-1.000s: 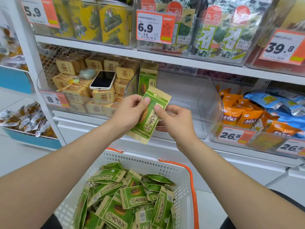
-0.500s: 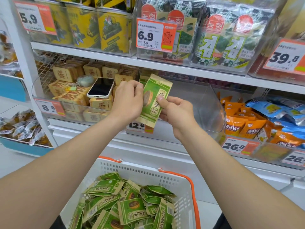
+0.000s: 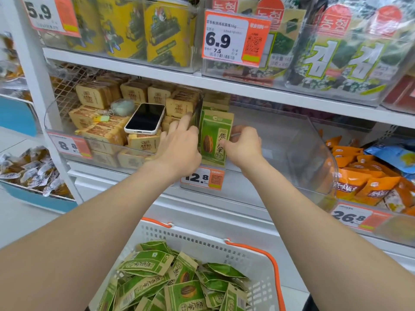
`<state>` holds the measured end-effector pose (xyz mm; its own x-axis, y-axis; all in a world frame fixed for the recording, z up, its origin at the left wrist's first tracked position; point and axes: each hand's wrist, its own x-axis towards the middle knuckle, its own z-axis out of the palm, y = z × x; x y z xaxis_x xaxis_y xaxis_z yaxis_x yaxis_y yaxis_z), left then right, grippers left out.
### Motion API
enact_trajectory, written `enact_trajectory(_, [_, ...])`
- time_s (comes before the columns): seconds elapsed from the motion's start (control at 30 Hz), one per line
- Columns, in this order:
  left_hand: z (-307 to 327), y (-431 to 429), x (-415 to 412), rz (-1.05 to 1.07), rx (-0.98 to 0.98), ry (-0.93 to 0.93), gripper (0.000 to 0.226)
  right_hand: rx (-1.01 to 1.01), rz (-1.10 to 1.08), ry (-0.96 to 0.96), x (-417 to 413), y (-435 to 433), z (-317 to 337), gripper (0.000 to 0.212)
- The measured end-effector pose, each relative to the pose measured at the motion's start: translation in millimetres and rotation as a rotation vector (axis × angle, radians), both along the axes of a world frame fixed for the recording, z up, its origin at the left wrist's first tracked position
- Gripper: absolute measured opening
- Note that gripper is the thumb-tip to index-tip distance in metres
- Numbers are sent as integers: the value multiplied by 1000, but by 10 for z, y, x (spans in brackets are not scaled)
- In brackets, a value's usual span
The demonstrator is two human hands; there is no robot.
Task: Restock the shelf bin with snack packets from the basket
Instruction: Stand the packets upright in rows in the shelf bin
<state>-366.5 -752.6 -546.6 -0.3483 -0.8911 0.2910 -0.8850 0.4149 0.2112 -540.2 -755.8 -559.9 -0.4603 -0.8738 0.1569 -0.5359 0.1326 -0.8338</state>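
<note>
A green snack packet (image 3: 215,136) stands upright at the left end of the clear shelf bin (image 3: 298,144). Both my hands are on it: my left hand (image 3: 179,145) at its left edge by the bin's side wall, my right hand (image 3: 243,145) pinching its right edge. Behind it in the bin stand one or two more packets of the same kind (image 3: 216,102). Below, a white basket (image 3: 253,250) with orange handles holds several green packets (image 3: 179,286) in a loose heap.
A phone (image 3: 145,118) lies on tan boxes in the bin to the left. Orange and blue packets (image 3: 368,176) fill the bin to the right. Seaweed packs and yellow packs stand on the shelf above. A 12.8 price tag (image 3: 203,178) hangs below my hands.
Both hands have carried the packet up and forward from in front of the shelf into the bin, turning it from tilted to upright against the bin's left end.
</note>
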Motion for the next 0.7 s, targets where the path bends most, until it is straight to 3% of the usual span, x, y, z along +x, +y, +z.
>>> enact_trajectory(0.1, [-18, -54, -13, -21, -15, -23, 49, -13, 23, 89, 43, -132, 3, 34])
enact_trajectory(0.27, [-30, -120, 21, -70, -36, -56, 49, 127, 115, 331, 56, -284, -75, 29])
enact_trajectory(0.4, [-49, -134, 41, -75, -36, -56, 50, 141, 77, 275, 35, -400, -86, 29])
enact_trajectory(0.5, [-54, -118, 33, -67, -31, -54, 46, 151, 14, 344, 17, -435, -104, 26])
enact_trajectory(0.7, [-53, -94, 15, -53, -27, -55, 43, 219, 2, 363, 14, -494, -179, 41])
